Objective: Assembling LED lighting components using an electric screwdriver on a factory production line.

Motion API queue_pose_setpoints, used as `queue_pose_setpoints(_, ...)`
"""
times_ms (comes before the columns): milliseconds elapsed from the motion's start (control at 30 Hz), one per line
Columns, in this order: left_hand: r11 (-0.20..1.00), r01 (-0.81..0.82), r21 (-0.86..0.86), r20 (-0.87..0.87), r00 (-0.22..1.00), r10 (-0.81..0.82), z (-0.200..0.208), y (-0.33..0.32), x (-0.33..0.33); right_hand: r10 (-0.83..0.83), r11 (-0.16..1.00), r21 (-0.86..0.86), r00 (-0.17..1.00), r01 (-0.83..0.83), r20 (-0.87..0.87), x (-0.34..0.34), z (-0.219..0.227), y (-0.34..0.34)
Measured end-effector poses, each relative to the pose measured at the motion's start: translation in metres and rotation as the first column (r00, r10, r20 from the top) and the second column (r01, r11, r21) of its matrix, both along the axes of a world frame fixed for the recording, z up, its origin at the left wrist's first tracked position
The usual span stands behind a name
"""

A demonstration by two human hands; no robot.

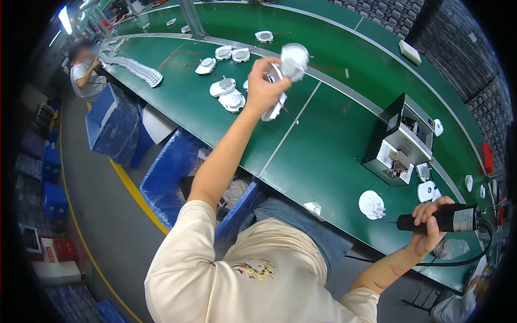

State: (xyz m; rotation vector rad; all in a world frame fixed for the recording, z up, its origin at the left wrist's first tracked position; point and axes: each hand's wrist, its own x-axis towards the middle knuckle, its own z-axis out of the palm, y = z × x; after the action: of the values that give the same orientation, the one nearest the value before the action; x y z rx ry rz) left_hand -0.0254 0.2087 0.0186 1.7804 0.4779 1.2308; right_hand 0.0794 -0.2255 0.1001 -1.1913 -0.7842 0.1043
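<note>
Two hands were busy: the left hand (264, 89) was stretched far over the green bench (323, 156), fingers clenched around a white round lamp housing (291, 62), while the right hand (428, 226) wrapped a black electric screwdriver (441, 219) near the right edge. Bringing the housing close and steadying it squarely before driving would probably work best.

The white round lamp housing (291, 63) you've lifted sits at upper centre of the frame, tilted, with a second white ring-shaped piece (274, 107) hanging just below it. The black electric screwdriver (447, 219) lies level at lower right, its thin bit pointing left, its cable trailing off right.
</note>
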Motion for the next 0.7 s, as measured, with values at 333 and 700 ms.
queue_pose_setpoints(333, 0.284, 0.817, -0.502, 0.825, 0.551, -0.125, 0.067, 0.06, -0.054, 0.026, 1.0, 0.006, 1.0, -0.026, 0.0, 0.005, -0.005, 0.015)
queue_pose_setpoints(700, 0.485, 0.831, -0.272, 0.761, 0.494, -0.42, 0.139, 0.034, -0.234, 0.116, 0.992, -0.058, 0.993, -0.114, 0.037, 0.02, -0.009, 0.002)
